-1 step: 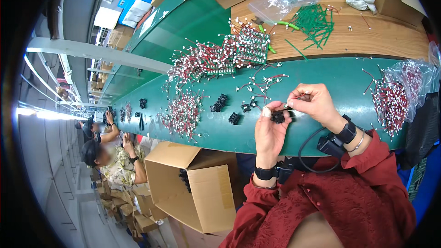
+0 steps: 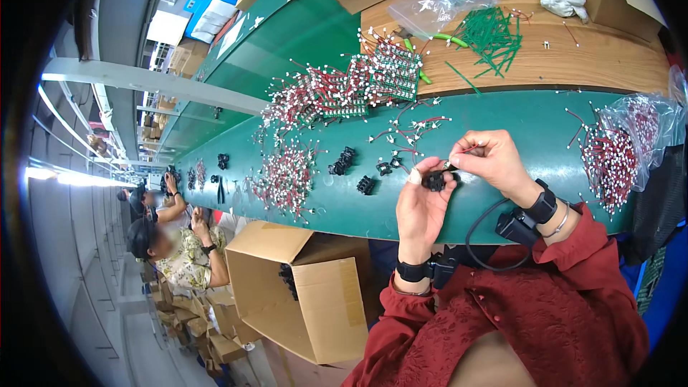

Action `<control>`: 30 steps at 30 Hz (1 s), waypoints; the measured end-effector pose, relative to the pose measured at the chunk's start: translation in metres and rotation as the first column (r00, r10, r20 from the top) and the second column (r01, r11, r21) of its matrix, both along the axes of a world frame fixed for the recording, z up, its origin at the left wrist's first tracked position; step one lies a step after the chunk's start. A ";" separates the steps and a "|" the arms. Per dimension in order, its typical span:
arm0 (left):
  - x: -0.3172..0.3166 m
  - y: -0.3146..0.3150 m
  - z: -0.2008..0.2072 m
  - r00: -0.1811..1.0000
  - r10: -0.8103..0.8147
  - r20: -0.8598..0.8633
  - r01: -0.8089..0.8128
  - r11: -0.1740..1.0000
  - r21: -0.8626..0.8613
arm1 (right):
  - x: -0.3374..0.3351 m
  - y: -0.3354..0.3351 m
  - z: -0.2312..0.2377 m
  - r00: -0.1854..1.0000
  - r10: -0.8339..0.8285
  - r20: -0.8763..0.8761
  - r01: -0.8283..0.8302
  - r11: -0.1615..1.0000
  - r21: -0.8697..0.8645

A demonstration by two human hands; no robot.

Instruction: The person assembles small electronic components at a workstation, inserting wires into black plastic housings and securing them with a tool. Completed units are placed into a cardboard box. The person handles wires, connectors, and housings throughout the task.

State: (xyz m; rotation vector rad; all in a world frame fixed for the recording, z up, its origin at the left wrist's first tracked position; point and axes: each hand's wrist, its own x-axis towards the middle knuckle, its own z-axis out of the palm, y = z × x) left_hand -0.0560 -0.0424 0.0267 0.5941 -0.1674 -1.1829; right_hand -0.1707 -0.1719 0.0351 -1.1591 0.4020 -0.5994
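Observation:
Between its thumb and fingers, my left hand (image 2: 421, 209) grips a small black plastic part (image 2: 434, 182). My right hand (image 2: 493, 160) pinches a short lead with thin red wire (image 2: 471, 148), and its fingertips meet the left thumb at the top edge of the black part. A tiny light-coloured piece at the fingertips is too small to make out. Just left of my hands, more black plastic parts (image 2: 366, 185) lie on the green bench top (image 2: 390, 218), with a longer cluster of black parts (image 2: 342, 160) beyond them. Several loose red-wired leads (image 2: 408, 131) are scattered farther back.
Heaps of red-wired leads (image 2: 287, 175) lie left and at far right (image 2: 608, 161), the latter beside a clear bag. Behind are green circuit boards (image 2: 398, 75), green strips (image 2: 494, 39) and green-handled pliers (image 2: 423, 72). An open carton (image 2: 333, 308) stands below the edge. Co-workers (image 2: 190, 258) sit left.

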 end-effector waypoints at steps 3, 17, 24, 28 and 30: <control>0.001 0.002 0.003 0.997 -0.057 -0.042 0.053 0.994 -0.091 | 0.000 -0.001 0.001 1.000 -0.002 0.025 0.000 0.997 0.080; 0.000 0.011 -0.013 0.980 -0.026 0.195 0.026 1.000 0.004 | 0.002 0.004 -0.003 0.997 0.044 0.058 -0.047 0.997 0.058; 0.003 0.010 -0.009 0.992 -0.072 0.104 0.075 0.997 -0.027 | -0.001 0.000 0.000 0.993 0.083 0.082 -0.095 0.982 0.163; 0.000 0.007 -0.013 0.997 -0.027 0.076 0.028 1.000 -0.006 | 0.001 0.002 0.001 0.992 0.070 0.103 -0.079 0.992 0.095; 0.001 0.007 -0.014 0.996 -0.060 0.068 0.060 0.998 0.000 | 0.001 0.003 0.001 0.995 0.063 0.081 -0.062 0.998 -0.008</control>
